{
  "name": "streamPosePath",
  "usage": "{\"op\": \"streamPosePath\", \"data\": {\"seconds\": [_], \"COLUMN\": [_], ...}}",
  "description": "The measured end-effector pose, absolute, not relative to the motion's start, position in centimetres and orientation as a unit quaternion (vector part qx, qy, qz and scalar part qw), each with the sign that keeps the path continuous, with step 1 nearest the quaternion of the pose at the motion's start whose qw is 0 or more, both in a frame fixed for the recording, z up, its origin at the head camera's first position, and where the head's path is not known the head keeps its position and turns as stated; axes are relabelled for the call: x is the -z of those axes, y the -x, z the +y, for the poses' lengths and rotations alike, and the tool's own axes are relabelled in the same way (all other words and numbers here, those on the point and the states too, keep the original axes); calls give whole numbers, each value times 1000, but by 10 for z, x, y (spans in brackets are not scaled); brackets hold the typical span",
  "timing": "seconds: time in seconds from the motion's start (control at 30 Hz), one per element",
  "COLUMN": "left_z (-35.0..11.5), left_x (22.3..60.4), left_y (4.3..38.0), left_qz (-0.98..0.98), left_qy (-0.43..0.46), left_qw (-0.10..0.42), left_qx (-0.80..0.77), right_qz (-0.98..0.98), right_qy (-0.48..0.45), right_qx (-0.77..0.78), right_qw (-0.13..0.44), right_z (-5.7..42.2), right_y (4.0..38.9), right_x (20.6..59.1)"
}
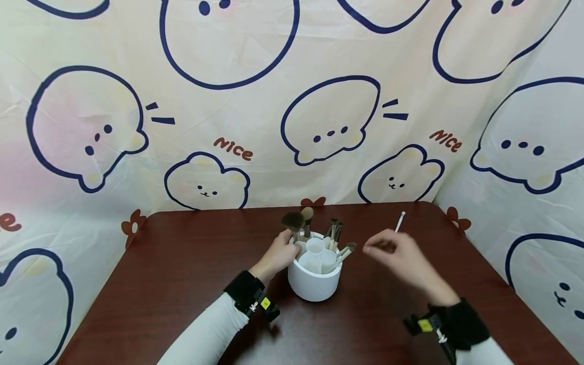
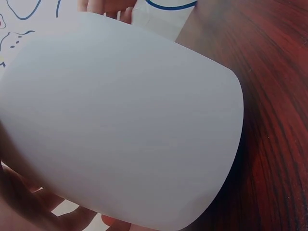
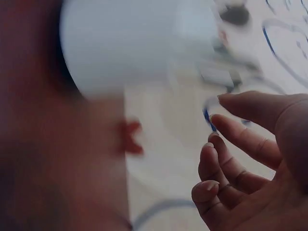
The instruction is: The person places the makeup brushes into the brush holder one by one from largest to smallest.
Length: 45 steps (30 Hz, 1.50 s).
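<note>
A round white makeup brush holder (image 1: 314, 284) with inner compartments stands upright on the table, with several makeup brushes (image 1: 336, 234) in it. My left hand (image 1: 279, 256) grips the holder's left side near the rim; in the left wrist view its fingers (image 2: 72, 219) lie partly behind the white wall. To the right of the holder, apart from it, is my right hand (image 1: 406, 258), fingers loosely bent. The right wrist view shows a gap between thumb and fingertips, with nothing held. Beyond that hand a thin white stick (image 1: 400, 221) shows, its lower end hidden.
The dark brown wooden table (image 1: 196, 263) reaches back to a cloth (image 1: 255, 116) printed with cartoon outlines, which also hangs at both sides. A large fluffy brush head (image 1: 293, 221) rises from the holder's left side, just above my left hand.
</note>
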<state>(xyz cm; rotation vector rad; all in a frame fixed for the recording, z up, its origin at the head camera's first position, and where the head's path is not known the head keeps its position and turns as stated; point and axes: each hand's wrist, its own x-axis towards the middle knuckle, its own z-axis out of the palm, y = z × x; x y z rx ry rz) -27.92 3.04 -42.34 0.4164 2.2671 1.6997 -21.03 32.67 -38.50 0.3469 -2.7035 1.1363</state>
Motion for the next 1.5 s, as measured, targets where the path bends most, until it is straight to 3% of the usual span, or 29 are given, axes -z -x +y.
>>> {"op": "streamPosePath", "data": {"seconds": [0.2,0.53,0.93,1.13,1.33,1.5], "left_z": [28,30,31,26,24,21], "left_x": [422,421,421,418,412,411], "left_y": [282,279,279,279,274,268], "left_qz": [788,784,786,806,810,798], "left_qy": [-136,-156,-152,-143,-125,-110], "left_qw": [135,134,132,98,70,69], "left_qx": [-585,-586,-585,-565,-568,-588], "right_qz": [-954,-984,-977,-973,-977,-964], "right_qy": [-50,2,47,64,31,-15], "right_qx": [-293,-180,-196,-198,-195,-266], "right_qw": [34,-9,-70,-102,-75,6], "right_z": [390,444,436,420,411,387], "right_y": [268,332,325,310,293,266], "right_x": [374,434,435,431,419,391]}}
